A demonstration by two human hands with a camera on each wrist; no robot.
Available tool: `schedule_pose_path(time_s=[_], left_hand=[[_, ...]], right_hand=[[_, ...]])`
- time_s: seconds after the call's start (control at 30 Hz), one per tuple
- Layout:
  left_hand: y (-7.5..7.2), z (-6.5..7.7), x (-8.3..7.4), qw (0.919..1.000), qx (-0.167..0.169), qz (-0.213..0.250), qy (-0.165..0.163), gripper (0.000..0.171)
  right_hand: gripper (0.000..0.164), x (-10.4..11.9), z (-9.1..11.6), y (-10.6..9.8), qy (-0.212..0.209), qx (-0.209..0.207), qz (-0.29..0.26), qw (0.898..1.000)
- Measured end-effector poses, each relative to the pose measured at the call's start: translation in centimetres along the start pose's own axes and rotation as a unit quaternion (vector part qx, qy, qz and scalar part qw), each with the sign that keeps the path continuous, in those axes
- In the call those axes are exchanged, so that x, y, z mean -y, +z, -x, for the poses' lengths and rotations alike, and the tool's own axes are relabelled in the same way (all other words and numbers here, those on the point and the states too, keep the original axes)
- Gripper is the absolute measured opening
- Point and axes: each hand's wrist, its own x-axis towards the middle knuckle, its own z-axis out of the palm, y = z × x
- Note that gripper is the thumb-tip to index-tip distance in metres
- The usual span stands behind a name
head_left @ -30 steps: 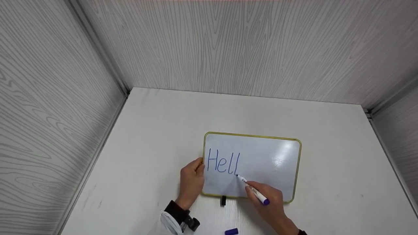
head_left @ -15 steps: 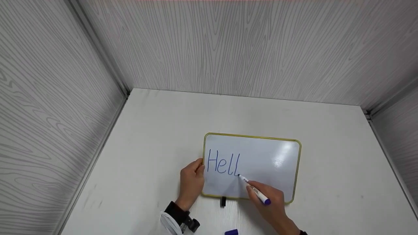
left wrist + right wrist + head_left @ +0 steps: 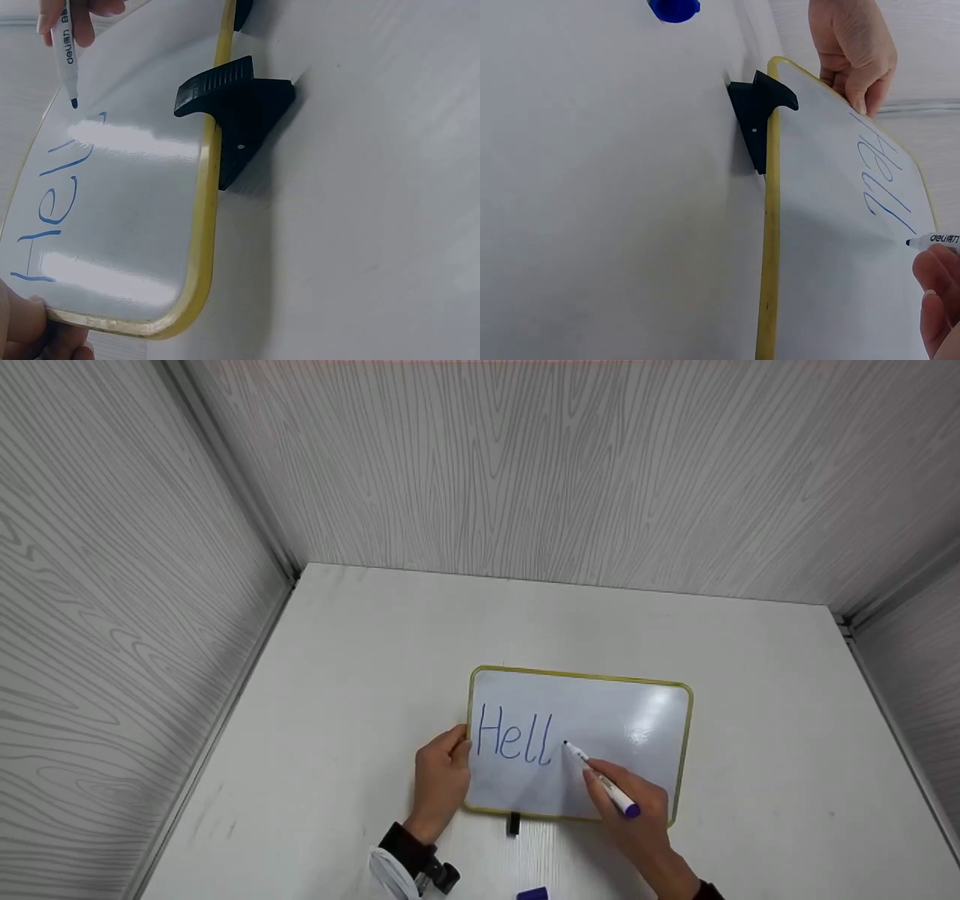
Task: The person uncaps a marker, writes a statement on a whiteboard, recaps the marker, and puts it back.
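A whiteboard (image 3: pixel 600 712) with a yellow frame stands tilted on the table, the letters "Hell" written in blue on its left half. My left hand (image 3: pixel 441 784) grips its left edge, thumb on the front and fingers behind. In my right hand (image 3: pixel 634 806) a white marker (image 3: pixel 616 795) with a purple end is pinched, its dark tip at the board just right of the last "l". Whether the tip touches the surface I cannot tell. A black clip-like stand (image 3: pixel 240 112) holds the board's lower edge in the left wrist view, and the same stand (image 3: pixel 757 112) shows in the right wrist view.
The purple-blue marker cap (image 3: pixel 532 893) lies on the white table (image 3: pixel 360 660) near the front, below the board. Grey wood-grain panels (image 3: pixel 480 472) rise at the back and both sides.
The last "l" has gained a small curved tail at its foot. My right hand with the marker has then moved up and to the right of it. The left hand stays in place.
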Motion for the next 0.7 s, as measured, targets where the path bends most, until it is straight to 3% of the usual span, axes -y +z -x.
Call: schedule_pose_path(time_s=[0.3, 0.7], left_hand=[[-0.1, -0.1, -0.1, 0.9998, 0.001, -0.015, 0.013, 0.023], [-0.3, -0.2, 0.1, 0.9997, 0.005, -0.019, 0.014, 0.021]], right_hand=[[0.024, 0.1, -1.4, -0.1, -0.002, 0.005, 0.020, 1.000], [0.022, 0.2, -1.2, 1.1, -0.003, 0.021, 0.019, 1.000]])
